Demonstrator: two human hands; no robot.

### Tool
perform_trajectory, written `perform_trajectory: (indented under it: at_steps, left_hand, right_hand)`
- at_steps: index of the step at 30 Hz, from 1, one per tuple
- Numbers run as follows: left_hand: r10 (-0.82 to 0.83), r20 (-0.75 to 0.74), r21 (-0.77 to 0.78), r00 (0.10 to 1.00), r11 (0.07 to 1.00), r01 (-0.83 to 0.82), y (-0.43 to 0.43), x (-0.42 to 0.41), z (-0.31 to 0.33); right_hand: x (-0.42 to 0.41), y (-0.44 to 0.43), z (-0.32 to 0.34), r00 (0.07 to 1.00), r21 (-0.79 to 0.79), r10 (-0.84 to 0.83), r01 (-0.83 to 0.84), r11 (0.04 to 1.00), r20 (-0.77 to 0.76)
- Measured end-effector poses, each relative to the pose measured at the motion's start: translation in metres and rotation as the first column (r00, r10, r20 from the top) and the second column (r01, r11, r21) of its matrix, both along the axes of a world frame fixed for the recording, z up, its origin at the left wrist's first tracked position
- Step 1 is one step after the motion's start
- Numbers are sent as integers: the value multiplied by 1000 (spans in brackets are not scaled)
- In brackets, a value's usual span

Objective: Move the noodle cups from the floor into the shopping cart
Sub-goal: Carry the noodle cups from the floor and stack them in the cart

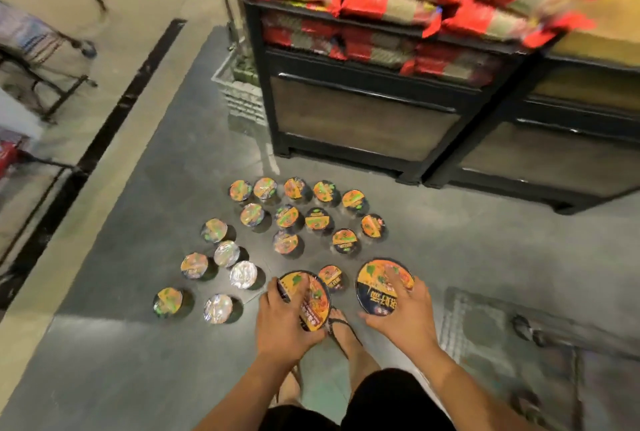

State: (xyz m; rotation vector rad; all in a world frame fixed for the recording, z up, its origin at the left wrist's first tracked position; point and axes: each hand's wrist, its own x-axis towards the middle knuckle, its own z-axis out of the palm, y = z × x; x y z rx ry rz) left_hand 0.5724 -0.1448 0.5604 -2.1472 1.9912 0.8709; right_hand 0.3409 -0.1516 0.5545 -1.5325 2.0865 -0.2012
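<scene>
Noodle cups (317, 219) | left hand (287, 318) grip holds one, lid tilted right | right hand (405, 309) grip holds one, lid up

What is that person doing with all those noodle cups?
A person is gathering noodle cups. The left hand grips one cup and the right hand grips a second cup, both lifted off the floor. Many more cups stand on the floor ahead of the person's feet, near a black shelf unit piled with red packets. No cup can be seen inside a cart.
</scene>
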Motion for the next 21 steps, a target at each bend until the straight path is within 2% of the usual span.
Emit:
perform_trajectory:
  at_steps: [3,6,10,17,21]
  left_hand:
    - [-140,-1,-16,990,990,140,1,-15,8]
    - [-255,-12,-56,967,965,254,4,-39,16]
    - [-431,11,-55,902,901,431,4,-93,23]
    - [-578,53,-86,814,810,581,0,-250,28]
    - [-660,16,-112,751,745,658,13,-360,35]
  right_hand:
    - [-5,41,4,964,-6,-256,257,966,69]
    - [-21,78,7,918,38,-383,381,924,107]
    - [-70,116,10,844,-19,-526,530,848,100]
    - [-216,166,17,700,-36,-684,704,709,203]
    - [-309,202,31,627,-89,-733,772,629,265]
